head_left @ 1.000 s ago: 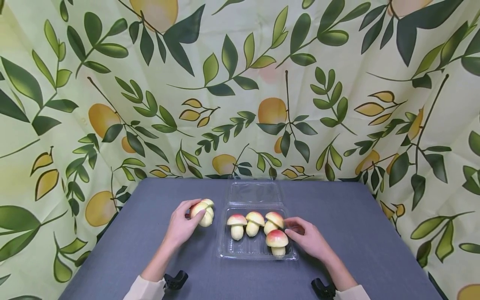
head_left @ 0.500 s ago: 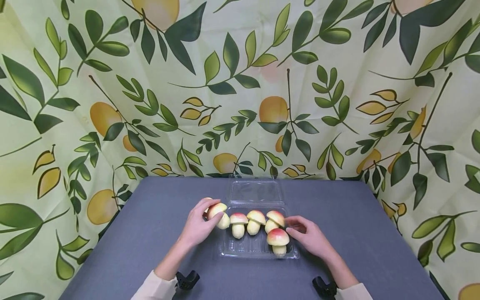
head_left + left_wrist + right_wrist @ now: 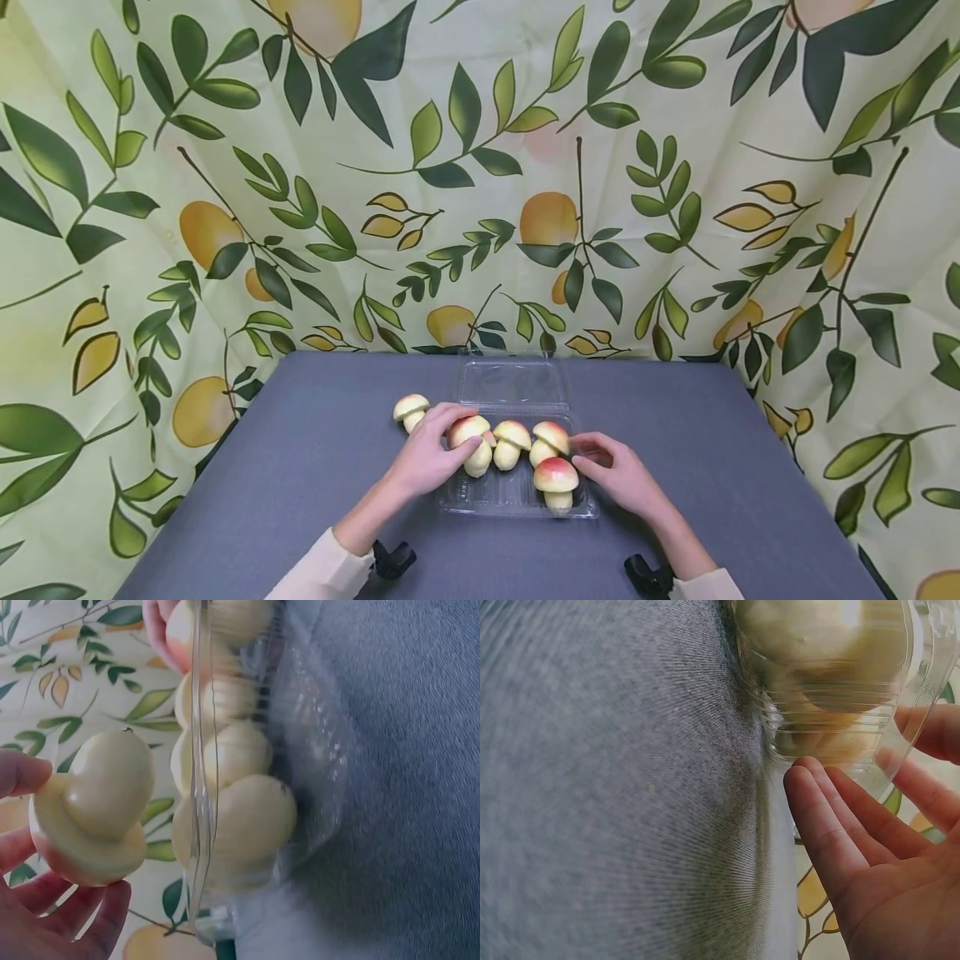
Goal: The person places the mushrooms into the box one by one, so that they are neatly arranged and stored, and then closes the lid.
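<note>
My left hand (image 3: pixel 423 458) holds a toy mushroom (image 3: pixel 109 787) by its cap, raised above the left part of a clear plastic clamshell box (image 3: pixel 483 497). Behind it, a mushroom in the box is mostly hidden in the head view. Other red-and-cream mushrooms lie in the box: one in the middle (image 3: pixel 510 446), one at the back right (image 3: pixel 551 437) and one at the front right (image 3: pixel 556 479). At the box's right side is my right hand (image 3: pixel 618 475). Its extended fingers (image 3: pixel 817 810) lie against the clear wall.
Another mushroom (image 3: pixel 411 410) lies on the grey-blue cloth (image 3: pixel 337 392), left of the box. The box's lid (image 3: pixel 512 383) is folded back behind it. A leaf-and-fruit patterned curtain (image 3: pixel 480 200) hangs beyond the table's far edge.
My left hand has carried the mushroom rightward from the cloth to over the box, uncovering another mushroom on the cloth. The right hand has stayed at the box's side.
</note>
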`<state>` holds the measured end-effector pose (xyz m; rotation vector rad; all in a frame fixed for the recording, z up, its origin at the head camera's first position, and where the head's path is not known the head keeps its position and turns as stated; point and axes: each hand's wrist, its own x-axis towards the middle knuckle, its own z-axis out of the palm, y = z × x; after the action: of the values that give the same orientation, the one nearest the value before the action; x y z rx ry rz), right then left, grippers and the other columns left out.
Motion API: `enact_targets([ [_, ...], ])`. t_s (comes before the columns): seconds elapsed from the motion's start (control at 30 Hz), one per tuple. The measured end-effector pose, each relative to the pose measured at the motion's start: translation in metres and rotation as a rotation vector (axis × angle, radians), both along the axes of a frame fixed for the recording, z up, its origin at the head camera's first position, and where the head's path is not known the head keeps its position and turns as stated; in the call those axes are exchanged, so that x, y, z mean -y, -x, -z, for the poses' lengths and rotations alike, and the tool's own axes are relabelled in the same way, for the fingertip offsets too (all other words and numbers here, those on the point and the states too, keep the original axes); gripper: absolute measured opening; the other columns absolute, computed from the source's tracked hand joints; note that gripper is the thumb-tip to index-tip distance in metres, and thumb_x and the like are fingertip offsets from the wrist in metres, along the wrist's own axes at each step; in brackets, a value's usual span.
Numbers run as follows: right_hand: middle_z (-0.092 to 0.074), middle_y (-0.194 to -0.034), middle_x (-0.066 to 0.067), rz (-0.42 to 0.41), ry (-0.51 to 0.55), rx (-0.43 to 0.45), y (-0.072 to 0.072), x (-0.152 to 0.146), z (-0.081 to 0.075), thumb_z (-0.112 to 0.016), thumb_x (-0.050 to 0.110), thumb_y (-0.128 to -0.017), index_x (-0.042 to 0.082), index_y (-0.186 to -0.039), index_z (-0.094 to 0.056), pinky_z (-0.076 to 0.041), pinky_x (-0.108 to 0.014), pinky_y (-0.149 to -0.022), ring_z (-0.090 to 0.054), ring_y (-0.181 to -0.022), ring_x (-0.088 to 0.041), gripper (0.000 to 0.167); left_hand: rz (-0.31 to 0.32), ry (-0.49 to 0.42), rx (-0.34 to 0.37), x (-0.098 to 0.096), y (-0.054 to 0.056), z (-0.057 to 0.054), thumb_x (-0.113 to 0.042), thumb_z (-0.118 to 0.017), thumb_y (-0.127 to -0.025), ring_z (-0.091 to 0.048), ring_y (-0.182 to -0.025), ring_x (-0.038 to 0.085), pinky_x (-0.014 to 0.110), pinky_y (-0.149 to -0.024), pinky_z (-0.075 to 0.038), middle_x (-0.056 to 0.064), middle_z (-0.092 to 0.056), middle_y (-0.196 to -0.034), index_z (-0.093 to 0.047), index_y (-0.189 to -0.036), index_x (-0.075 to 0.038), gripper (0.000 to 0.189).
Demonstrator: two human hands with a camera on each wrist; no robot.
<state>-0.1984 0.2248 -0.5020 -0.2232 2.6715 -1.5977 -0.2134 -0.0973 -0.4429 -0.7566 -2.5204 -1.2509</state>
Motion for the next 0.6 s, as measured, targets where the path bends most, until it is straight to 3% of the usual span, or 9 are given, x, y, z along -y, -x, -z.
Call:
enact_targets([
  [0.37, -0.069, -0.117, -0.007, 0.001, 0.001, -0.006, 0.001, 0.000, 0.000, -0.073, 0.020, -0.095, 0.009, -0.125, -0.068, -0.055, -0.032, -0.089, -0.067, -0.105, -0.022, 0.032, 0.105, 0.036, -0.010, -0.022, -0.003, 0.008, -0.023, -0.076, -0.090, -0.060, -0.116, 0.021, 0.037, -0.094, -0.052, 0.002, -0.067, -0.122, -0.070, -0.124, -0.007, 0.038],
  [0.6, -0.068, -0.118, -0.008, -0.001, 0.006, 0.004, 0.001, 0.000, 0.001, -0.072, 0.021, -0.096, 0.009, -0.126, -0.067, -0.055, -0.031, -0.088, -0.067, -0.105, -0.021, 0.033, 0.112, 0.103, 0.050, -0.032, -0.006, 0.020, -0.027, -0.074, -0.092, -0.059, -0.115, 0.022, 0.038, -0.095, -0.051, 0.002, -0.066, -0.123, -0.070, -0.125, -0.008, 0.038],
])
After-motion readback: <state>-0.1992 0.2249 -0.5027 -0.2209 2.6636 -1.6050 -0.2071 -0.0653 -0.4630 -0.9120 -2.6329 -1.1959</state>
